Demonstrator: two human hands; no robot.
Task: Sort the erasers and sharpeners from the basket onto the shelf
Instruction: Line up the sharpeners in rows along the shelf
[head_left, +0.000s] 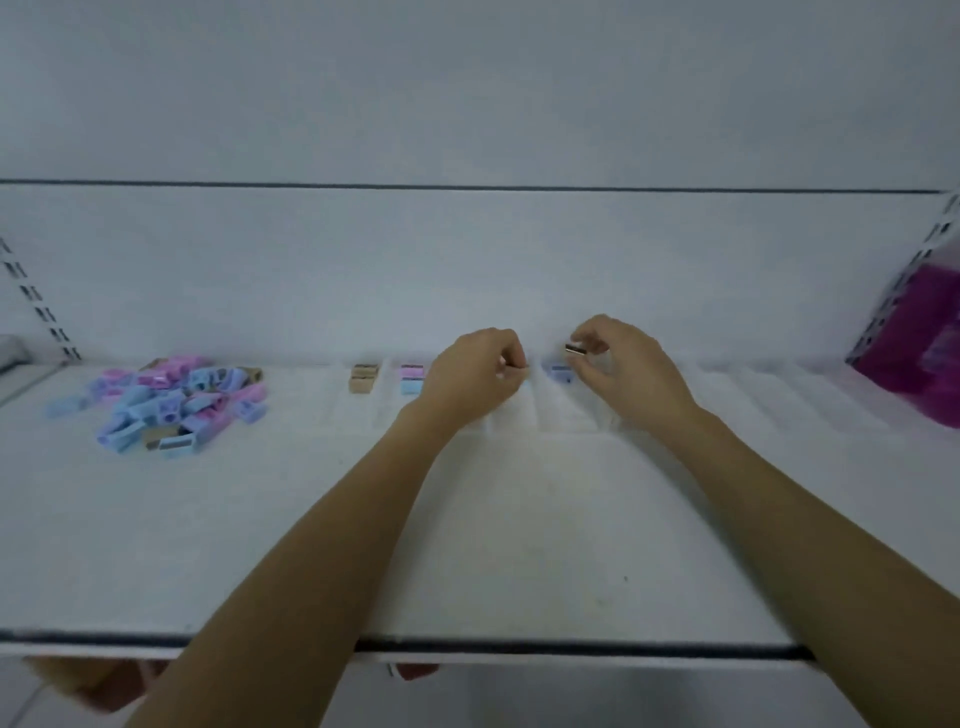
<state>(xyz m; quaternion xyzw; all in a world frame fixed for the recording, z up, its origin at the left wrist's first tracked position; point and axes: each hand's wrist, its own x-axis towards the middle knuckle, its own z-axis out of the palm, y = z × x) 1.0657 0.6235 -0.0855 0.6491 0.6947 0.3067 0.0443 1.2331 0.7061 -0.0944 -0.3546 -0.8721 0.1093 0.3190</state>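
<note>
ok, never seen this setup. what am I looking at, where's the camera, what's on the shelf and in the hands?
No machine here: these are a person's two bare hands. The single picture comes from a wide-angle camera worn on the head, looking forward and down, so the arms enter from below. The surface is a white shelf. At its left lies a loose pile of small blue, pink, purple and tan pieces. Further right sit sorted groups: a tan stack, a pink and blue pair, a purple piece. A magenta basket stands at the far right. The right hand pinches a small tan piece near the purple one. The left hand has curled fingers; whether it holds anything is unclear.
</note>
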